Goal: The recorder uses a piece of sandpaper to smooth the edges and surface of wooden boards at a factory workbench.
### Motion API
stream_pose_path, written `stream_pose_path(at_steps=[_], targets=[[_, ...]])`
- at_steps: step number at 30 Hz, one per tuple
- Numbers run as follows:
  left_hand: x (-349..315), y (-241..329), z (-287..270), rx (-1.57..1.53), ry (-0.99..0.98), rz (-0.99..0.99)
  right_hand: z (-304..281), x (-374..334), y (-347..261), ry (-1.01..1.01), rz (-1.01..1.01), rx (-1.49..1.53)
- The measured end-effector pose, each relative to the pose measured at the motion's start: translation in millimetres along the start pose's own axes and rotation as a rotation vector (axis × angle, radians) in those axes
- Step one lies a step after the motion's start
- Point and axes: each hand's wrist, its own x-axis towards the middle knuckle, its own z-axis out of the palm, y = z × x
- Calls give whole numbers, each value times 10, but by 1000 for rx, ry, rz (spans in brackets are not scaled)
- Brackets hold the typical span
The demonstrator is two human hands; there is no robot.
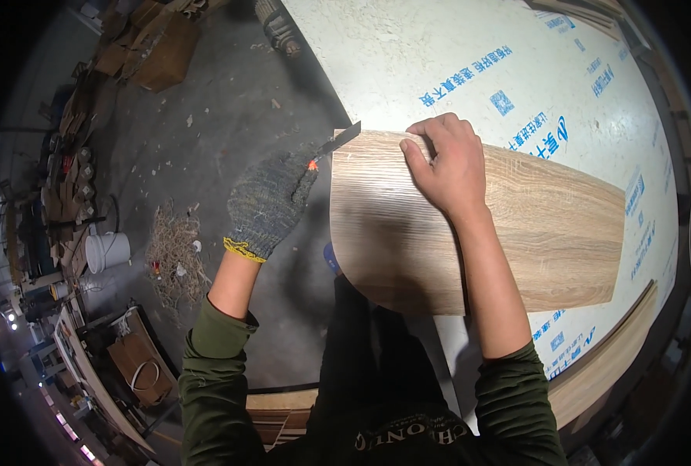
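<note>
Left fingers (305, 183) tight around a knife (341, 140), right fingers (448, 124) half-open atop the board (400, 225).

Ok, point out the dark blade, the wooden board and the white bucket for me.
Dark blade (343, 137): head view, middle of its flat side.
Wooden board (528, 225): head view, its grained upper face.
White bucket (107, 252): head view, its outer side wall.

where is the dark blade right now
In the head view's upper middle, the dark blade juts from the gloved left hand, at the far left corner of the wood-grain board.
</note>
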Motion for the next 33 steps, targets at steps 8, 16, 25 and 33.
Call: stream_pose_path(at_steps=[8, 16, 25, 33], targets=[[176, -178, 16, 35, 124, -66, 9, 1, 3, -2, 0, 18], [-983, -239, 707, 29, -301, -375, -55, -98, 4, 15, -60, 27], [-2068, 449, 394, -888, 147, -525, -400, -963, -145, -116, -188, 43], [-1416, 468, 412, -413, -21, 69, -319, -1016, -128, -104, -207, 38]])
